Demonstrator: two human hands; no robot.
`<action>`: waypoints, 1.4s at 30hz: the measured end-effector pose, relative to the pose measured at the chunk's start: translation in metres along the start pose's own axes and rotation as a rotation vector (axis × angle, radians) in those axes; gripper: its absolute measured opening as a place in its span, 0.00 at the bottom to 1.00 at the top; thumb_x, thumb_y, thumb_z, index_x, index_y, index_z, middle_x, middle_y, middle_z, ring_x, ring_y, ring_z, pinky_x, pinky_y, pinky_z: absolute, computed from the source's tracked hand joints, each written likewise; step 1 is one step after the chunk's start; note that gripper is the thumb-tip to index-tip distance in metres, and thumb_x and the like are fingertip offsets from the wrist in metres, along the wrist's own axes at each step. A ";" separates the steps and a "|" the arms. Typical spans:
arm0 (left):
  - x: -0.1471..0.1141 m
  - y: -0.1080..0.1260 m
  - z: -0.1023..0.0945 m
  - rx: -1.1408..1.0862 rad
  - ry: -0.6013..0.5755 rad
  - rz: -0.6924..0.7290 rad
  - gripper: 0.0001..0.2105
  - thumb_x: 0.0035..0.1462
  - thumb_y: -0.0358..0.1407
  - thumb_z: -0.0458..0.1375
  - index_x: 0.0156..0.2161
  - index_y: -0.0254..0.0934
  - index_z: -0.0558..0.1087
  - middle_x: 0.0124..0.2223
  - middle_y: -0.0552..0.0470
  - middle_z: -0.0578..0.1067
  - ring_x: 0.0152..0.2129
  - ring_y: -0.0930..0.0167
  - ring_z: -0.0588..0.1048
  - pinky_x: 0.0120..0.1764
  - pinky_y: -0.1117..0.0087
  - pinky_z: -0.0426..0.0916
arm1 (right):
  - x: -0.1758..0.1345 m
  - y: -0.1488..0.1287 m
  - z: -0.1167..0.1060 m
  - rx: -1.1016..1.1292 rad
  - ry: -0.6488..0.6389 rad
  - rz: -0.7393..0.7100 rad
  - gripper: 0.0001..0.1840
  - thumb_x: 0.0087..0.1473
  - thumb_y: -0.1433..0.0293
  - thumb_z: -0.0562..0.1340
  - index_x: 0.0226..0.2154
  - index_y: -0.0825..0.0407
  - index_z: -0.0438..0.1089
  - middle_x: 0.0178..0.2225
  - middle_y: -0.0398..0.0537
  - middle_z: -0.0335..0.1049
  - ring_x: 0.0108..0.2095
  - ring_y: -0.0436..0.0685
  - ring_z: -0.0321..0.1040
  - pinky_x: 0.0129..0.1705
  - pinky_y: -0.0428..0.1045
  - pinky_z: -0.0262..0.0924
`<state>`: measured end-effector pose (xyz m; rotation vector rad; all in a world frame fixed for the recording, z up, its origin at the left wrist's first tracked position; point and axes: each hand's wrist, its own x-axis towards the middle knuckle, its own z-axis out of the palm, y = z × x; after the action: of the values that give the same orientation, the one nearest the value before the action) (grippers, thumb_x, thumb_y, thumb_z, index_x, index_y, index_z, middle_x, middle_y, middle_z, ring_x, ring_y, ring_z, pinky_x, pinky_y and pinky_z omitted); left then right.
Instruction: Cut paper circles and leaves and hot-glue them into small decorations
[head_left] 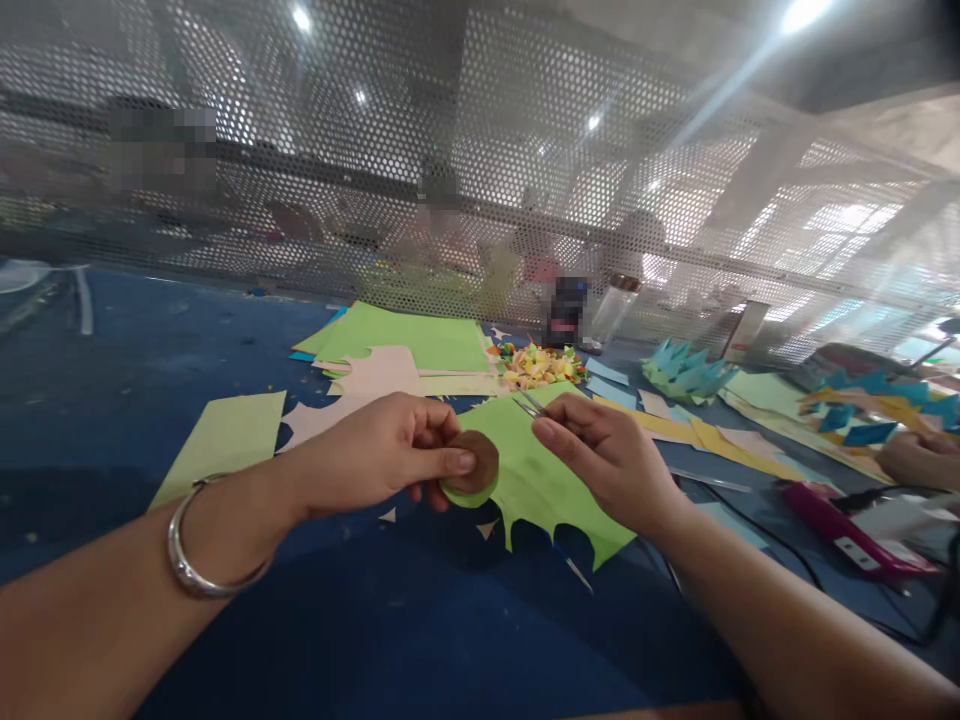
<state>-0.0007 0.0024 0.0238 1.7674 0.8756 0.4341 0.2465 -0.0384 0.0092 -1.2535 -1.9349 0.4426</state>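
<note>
My left hand (420,455) pinches a round brown disc (480,458), with a rim of green paper showing along its lower edge. My right hand (600,450) is closed around a slim metal tool (529,404); its thin tips point up and to the left, and I cannot make out its exact kind. Between and below the hands lies a light green paper sheet (551,480) with rounded bites cut from its near edge. Small paper scraps (487,528) lie near the disc. A thin pen-like tool (576,570) rests partly under the green sheet.
Green sheets (405,335) are stacked behind a cut pink sheet (379,372). Beyond my right hand is a pile of small paper bits (544,367). A glass bottle (615,310) stands by the perforated screen (337,150). Right are a magenta power strip (855,535) and another person's hand (922,460).
</note>
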 end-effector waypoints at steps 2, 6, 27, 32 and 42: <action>-0.001 -0.001 -0.004 0.082 -0.067 -0.076 0.15 0.60 0.48 0.60 0.40 0.36 0.74 0.32 0.49 0.80 0.28 0.67 0.80 0.27 0.73 0.66 | 0.000 0.001 0.000 0.003 0.005 0.000 0.23 0.64 0.50 0.58 0.29 0.51 0.64 0.23 0.37 0.50 0.24 0.48 0.46 0.26 0.48 0.44; 0.000 -0.006 -0.009 0.274 -0.120 -0.163 0.22 0.60 0.55 0.56 0.34 0.36 0.75 0.29 0.46 0.81 0.25 0.66 0.79 0.28 0.72 0.67 | -0.001 0.003 0.001 -0.007 0.005 -0.016 0.23 0.64 0.50 0.58 0.28 0.51 0.63 0.23 0.37 0.49 0.24 0.49 0.46 0.26 0.48 0.44; 0.038 -0.044 -0.020 0.826 0.346 0.178 0.27 0.51 0.53 0.62 0.48 0.32 0.77 0.48 0.36 0.75 0.50 0.51 0.70 0.52 0.56 0.61 | -0.002 0.001 0.001 -0.113 -0.003 -0.026 0.22 0.63 0.51 0.59 0.27 0.50 0.59 0.23 0.38 0.51 0.23 0.49 0.47 0.26 0.48 0.45; 0.045 -0.045 -0.022 0.657 0.333 0.149 0.16 0.51 0.45 0.62 0.38 0.34 0.77 0.35 0.47 0.77 0.32 0.63 0.74 0.36 0.66 0.64 | -0.003 0.002 0.002 -0.110 -0.010 -0.017 0.22 0.63 0.52 0.60 0.27 0.50 0.59 0.22 0.37 0.51 0.23 0.48 0.47 0.25 0.48 0.45; 0.032 -0.027 -0.032 -0.222 0.654 0.129 0.12 0.51 0.39 0.67 0.36 0.37 0.71 0.25 0.60 0.69 0.21 0.77 0.67 0.26 0.74 0.59 | -0.004 0.002 -0.001 -0.099 0.053 -0.028 0.21 0.62 0.51 0.60 0.29 0.50 0.63 0.22 0.38 0.53 0.22 0.48 0.47 0.24 0.48 0.45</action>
<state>-0.0102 0.0517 0.0066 1.4900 1.1081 1.1905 0.2496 -0.0415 0.0070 -1.2859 -1.9471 0.2999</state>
